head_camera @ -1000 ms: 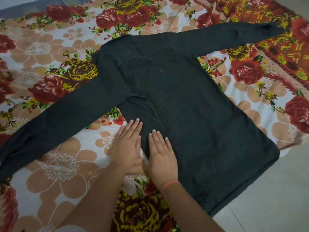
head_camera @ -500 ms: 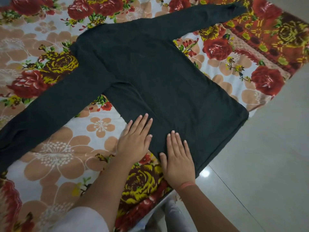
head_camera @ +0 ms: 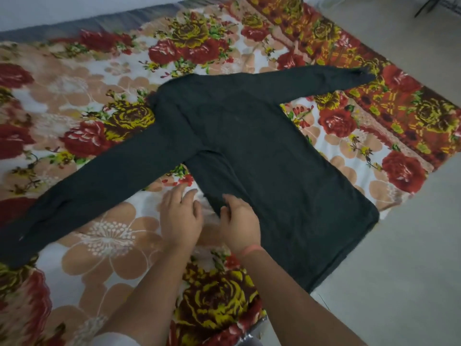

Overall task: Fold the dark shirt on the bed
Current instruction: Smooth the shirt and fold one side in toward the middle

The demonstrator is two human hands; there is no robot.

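Left hand [head_camera: 180, 216]: palm down on the floral bedspread [head_camera: 104, 245], just left of the shirt's near side seam; fingers loosely spread and slightly curled, nothing held. Whether the fingertips touch the dark fabric: cannot tell.

Right hand [head_camera: 238, 222]: just right of the left hand, at the shirt's near left edge; fingers bent, thumb and fingers drawn together around the seam, apparently pinching the fabric, though motion blur hides the exact grip. Thin pink band [head_camera: 250, 250] on the wrist. Both forearms entering from the near edge of the frame, a pale sleeve [head_camera: 117, 342] at the near left elbow.

Dark shirt [head_camera: 262, 151]: long-sleeved, spread flat on the bedspread, unfolded, collar toward the far side, hem toward the near right and reaching the mattress edge. Left sleeve [head_camera: 82, 196] stretched out toward the near left, cuff close to the left frame edge. Right sleeve [head_camera: 314, 81] stretched toward the far right, cuff lying on the red and yellow patterned border of the bedspread.

Bedspread: white ground with large red, tan and yellow-brown flowers, covering the whole bed. Grey strip [head_camera: 74, 26] along the far left edge. Pale tiled floor [head_camera: 399, 270] to the right of the bed.
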